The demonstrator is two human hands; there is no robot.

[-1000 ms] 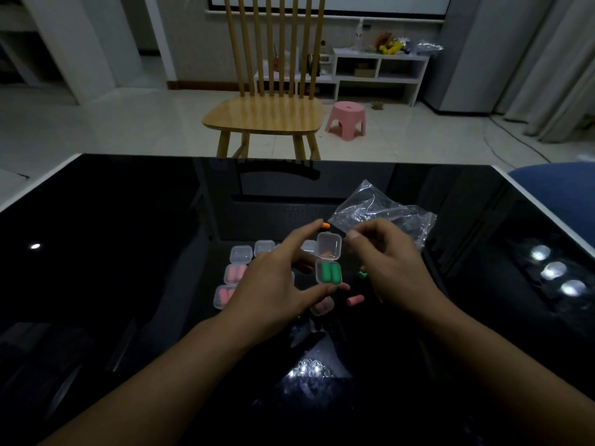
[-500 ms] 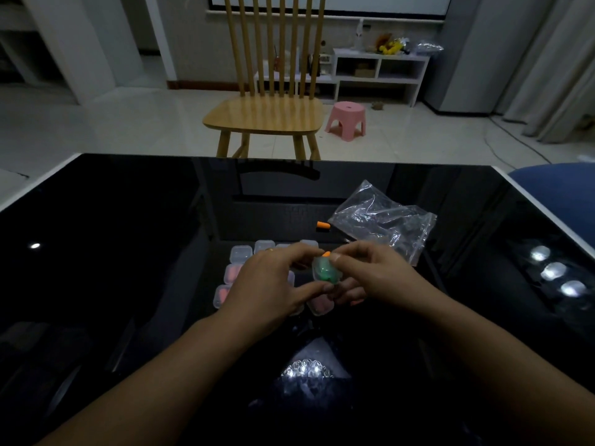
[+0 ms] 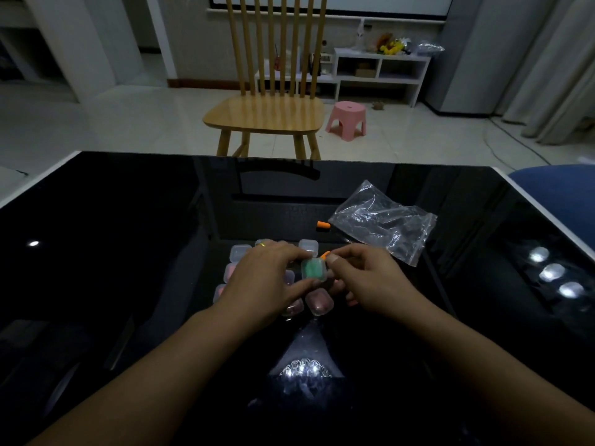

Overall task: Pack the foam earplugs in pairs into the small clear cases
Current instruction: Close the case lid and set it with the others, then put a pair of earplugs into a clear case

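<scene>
Both hands are pinching the little clear case (image 3: 314, 269) with green earplugs inside, mid-frame: left hand (image 3: 267, 278) from the left, right hand (image 3: 370, 278) from the right, an orange earplug (image 3: 325, 254) at its fingertips. The case is probably light, stiff and slick, so grip the edges. It's over a glossy black table (image 3: 96, 252), other cases (image 3: 318, 302) below, a plastic bag (image 3: 383, 222) upper right, a wooden chair (image 3: 267, 114) behind.

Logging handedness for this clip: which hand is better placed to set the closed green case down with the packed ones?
Probably left. The left hand grips the green-earplug case directly above the packed cases; the right hand only pinches its edge.
</scene>
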